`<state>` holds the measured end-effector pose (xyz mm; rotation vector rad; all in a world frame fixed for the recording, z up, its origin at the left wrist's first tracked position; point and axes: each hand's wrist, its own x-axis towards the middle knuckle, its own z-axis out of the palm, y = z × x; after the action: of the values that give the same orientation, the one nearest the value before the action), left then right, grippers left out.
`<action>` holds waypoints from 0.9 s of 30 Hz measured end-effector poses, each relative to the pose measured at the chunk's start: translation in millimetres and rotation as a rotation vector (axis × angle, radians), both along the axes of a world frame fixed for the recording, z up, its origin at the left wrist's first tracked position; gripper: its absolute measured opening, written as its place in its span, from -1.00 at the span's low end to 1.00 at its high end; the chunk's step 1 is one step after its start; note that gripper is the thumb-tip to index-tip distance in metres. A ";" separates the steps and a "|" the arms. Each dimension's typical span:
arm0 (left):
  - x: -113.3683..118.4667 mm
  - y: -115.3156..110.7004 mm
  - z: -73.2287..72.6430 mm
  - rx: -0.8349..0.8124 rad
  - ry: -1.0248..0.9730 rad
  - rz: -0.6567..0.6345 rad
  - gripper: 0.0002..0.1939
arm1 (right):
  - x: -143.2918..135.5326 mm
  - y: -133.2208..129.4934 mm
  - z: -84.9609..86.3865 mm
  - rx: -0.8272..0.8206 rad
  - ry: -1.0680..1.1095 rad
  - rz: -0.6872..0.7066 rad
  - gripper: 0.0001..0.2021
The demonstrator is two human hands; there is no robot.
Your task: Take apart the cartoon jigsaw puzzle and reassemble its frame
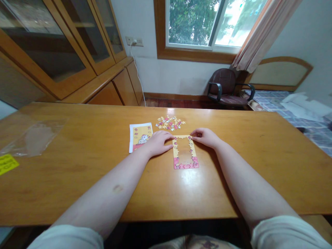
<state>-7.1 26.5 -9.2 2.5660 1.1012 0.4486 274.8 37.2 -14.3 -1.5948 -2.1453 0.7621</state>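
Observation:
A rectangular puzzle border (186, 166) lies flat on the wooden table, yellow at the top and pink at the bottom, with bare wood showing inside it. My left hand (158, 142) rests at its upper left edge, fingers apart and fingertips touching the pieces, and partly covers the picture sheet. At the upper right corner is my right hand (205, 137), its thumb and fingers pressed together on the border's edge. Beyond the border sits a pile of loose puzzle pieces (169, 122). The picture sheet (142, 133) shows a white cartoon figure on yellow and pink.
On the left of the table (85, 204) lie a clear plastic bag (38, 138) and a yellow label (7, 164). A glass-door cabinet (72, 41) stands behind on the left. An office chair (225, 86) and a bed are at the back right.

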 end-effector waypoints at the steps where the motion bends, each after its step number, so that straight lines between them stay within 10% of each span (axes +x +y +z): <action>1: 0.1 -0.1 -0.1 -0.002 0.003 0.001 -0.64 | 0.0 0.2 0.0 -0.002 -0.004 0.000 -0.76; 27: -2.4 1.8 -5.7 -0.013 0.016 -0.035 -0.56 | 1.1 -0.1 5.3 -0.062 0.000 0.012 -0.71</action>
<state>-9.5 28.4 -14.9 2.5782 1.0590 0.4112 275.9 37.1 -9.0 -1.6146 -2.1527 0.8400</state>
